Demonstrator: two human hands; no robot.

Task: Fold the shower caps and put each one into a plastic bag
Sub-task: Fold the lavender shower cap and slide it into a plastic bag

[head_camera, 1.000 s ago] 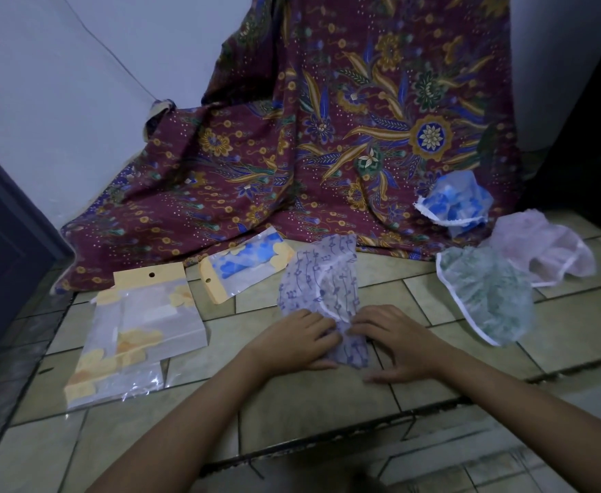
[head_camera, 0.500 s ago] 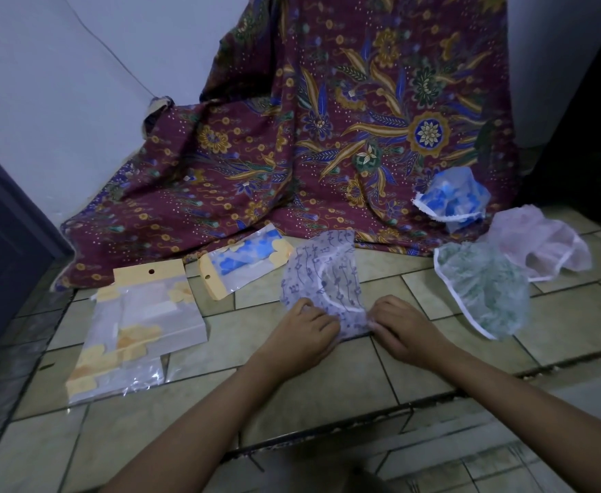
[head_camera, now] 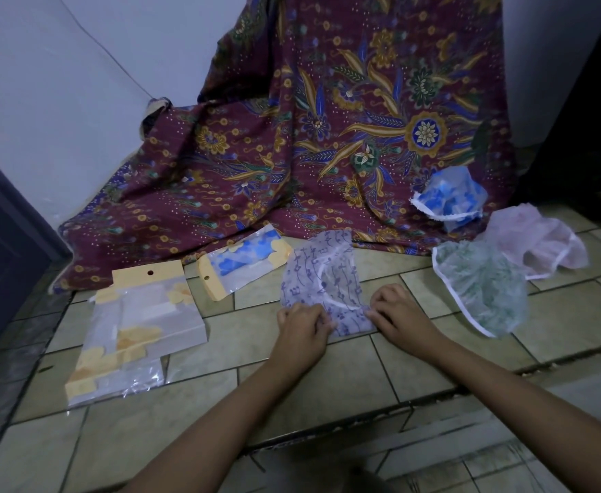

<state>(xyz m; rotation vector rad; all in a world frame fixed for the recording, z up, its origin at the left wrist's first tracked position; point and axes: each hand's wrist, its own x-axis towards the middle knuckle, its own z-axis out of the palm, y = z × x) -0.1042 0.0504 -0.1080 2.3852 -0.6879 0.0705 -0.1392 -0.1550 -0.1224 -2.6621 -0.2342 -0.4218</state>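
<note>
Flat on the tiled floor (head_camera: 327, 378): purple-printed shower cap (head_camera: 322, 279), near edge pinched by left hand (head_camera: 302, 336) at its left corner and right hand (head_camera: 398, 314) at its right, fingers curled.

My feed: tile floor (head_camera: 327, 378), bag stack (head_camera: 139, 329) left, bagged blue cap (head_camera: 242, 261) just behind, purple-print cap (head_camera: 322, 279) middle, green cap (head_camera: 480, 282) and pink cap (head_camera: 537, 240) right, batik cloth (head_camera: 292, 172) along back.

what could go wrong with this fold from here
Both the left hand and right hand pinch only the near edge of the purple-patterned shower cap; the puffy far part may spring the fold open. The plastic bags lie off to the left, so fetching one probably frees a hand and loosens it.
</note>
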